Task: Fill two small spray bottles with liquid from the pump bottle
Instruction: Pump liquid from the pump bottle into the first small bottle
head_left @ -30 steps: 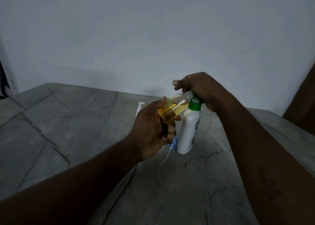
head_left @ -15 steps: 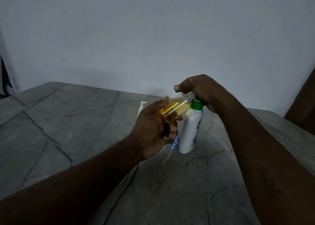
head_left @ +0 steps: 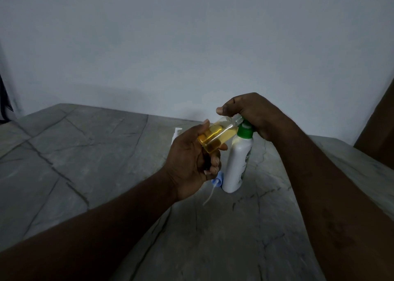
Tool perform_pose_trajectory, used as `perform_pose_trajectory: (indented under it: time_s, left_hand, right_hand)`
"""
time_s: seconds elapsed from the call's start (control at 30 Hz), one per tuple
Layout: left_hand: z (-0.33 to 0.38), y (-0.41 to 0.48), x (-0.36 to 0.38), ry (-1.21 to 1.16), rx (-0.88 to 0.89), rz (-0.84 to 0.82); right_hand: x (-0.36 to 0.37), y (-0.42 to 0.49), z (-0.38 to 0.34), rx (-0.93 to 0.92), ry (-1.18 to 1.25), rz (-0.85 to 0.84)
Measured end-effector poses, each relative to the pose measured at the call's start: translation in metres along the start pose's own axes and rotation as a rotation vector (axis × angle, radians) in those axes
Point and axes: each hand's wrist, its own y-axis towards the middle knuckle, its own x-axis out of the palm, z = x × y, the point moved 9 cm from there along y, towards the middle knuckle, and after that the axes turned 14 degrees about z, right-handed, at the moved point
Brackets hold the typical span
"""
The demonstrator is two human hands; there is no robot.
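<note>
A white pump bottle (head_left: 236, 161) with a green collar stands upright on the grey stone table (head_left: 85, 157). My right hand (head_left: 251, 114) curls over its pump head, which is hidden under the fingers. My left hand (head_left: 191, 161) grips a small clear spray bottle (head_left: 217, 136), tilted with its open neck up against the pump's nozzle. Yellow liquid fills most of it. A blue spray cap with a white dip tube (head_left: 215, 185) lies on the table by the pump bottle's base. Behind my left hand, a second white spray top (head_left: 177, 131) shows partly.
A pale wall (head_left: 191, 46) rises right behind the table's far edge. A dark brown panel (head_left: 381, 119) stands at the far right. The stone top stretches wide to the left and towards me.
Both hands and the two bottles keep their hold and place. The liquid level in the small bottle looks slightly higher.
</note>
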Motion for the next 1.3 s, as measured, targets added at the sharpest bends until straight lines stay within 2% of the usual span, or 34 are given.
perform_pose_trajectory:
  time_s: [0.33, 0.73, 1.03, 1.3]
  left_hand:
    - [0.000, 0.000, 0.000, 0.005, 0.006, -0.003]
    - [0.000, -0.001, -0.001, 0.010, 0.002, 0.018]
    - [-0.002, -0.002, 0.001, 0.008, -0.007, 0.007]
    - [0.000, -0.004, 0.002, -0.022, -0.007, -0.001]
  right_hand:
    - [-0.008, 0.000, -0.017, -0.133, 0.005, 0.070]
    - [0.003, -0.005, -0.005, -0.049, -0.050, -0.048]
    - [-0.005, -0.004, -0.018, -0.132, -0.053, -0.028]
    - [0.000, -0.004, -0.008, -0.064, -0.035, -0.050]
